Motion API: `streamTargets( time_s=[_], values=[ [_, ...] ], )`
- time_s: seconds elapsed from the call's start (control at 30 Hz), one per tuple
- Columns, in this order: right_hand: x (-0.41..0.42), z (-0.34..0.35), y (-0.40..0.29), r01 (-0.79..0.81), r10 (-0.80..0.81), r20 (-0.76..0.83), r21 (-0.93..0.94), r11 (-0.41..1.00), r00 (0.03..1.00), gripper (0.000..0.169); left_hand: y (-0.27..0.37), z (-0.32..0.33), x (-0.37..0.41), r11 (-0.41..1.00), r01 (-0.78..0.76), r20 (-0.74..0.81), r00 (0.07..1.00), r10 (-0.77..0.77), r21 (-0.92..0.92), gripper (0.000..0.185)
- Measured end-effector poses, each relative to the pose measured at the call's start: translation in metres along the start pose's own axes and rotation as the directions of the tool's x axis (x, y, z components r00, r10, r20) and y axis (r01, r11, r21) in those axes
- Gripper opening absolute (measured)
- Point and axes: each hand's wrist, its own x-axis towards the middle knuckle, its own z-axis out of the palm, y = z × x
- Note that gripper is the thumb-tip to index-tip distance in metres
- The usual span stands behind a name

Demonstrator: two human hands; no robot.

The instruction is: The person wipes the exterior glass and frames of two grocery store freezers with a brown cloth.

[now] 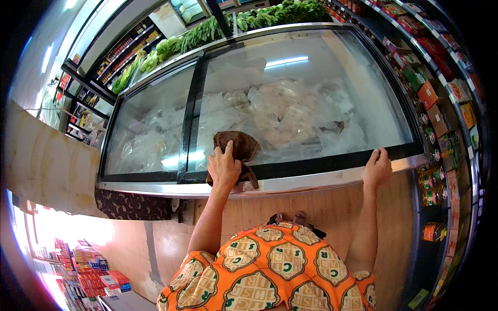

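Note:
A chest freezer with sliding glass lids stands before me. My left hand presses a brown cloth against the near edge of the right glass lid, close to the black frame bar in the middle. Part of the cloth hangs over the metal rim. At the lid's near right corner, my right hand rests with its fingers bent over the black frame; whether it grips the frame is unclear. Under the hazy glass lie bagged frozen goods. The left glass lid also covers bagged goods.
Leafy greens line the freezer's far side. Shelves with packets, boxes and oil bottles run along the right. A cloth-draped surface adjoins on the left. Stacked red boxes stand on the wooden floor behind left.

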Motion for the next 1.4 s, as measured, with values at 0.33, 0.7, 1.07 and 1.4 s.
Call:
streamTargets(
  time_s=[0.33,0.7,1.07,1.4],
  values=[
    [0.001,0.000,-0.003,-0.008,0.008,-0.004,0.019,1.000,1.000,0.022,0.133,0.015,-0.064,0.695,-0.678,0.005,0.715,0.699,-0.239,0.055],
    [0.002,0.004,0.000,0.003,-0.003,-0.007,0.054,0.999,1.000,0.021,0.068,-0.003,-0.038,0.884,-0.439,0.095,0.884,0.457,-0.160,0.045],
    [0.003,0.012,0.011,0.087,-0.082,-0.072,0.058,0.995,0.994,0.022,-0.056,-0.017,-0.002,0.922,0.381,0.015,0.924,-0.383,0.064,0.044],
    [0.007,0.011,0.013,0.027,-0.027,0.001,0.029,0.999,1.000,0.024,0.107,0.021,-0.033,0.875,-0.402,0.069,0.898,0.434,-0.268,0.047]
  ],
)
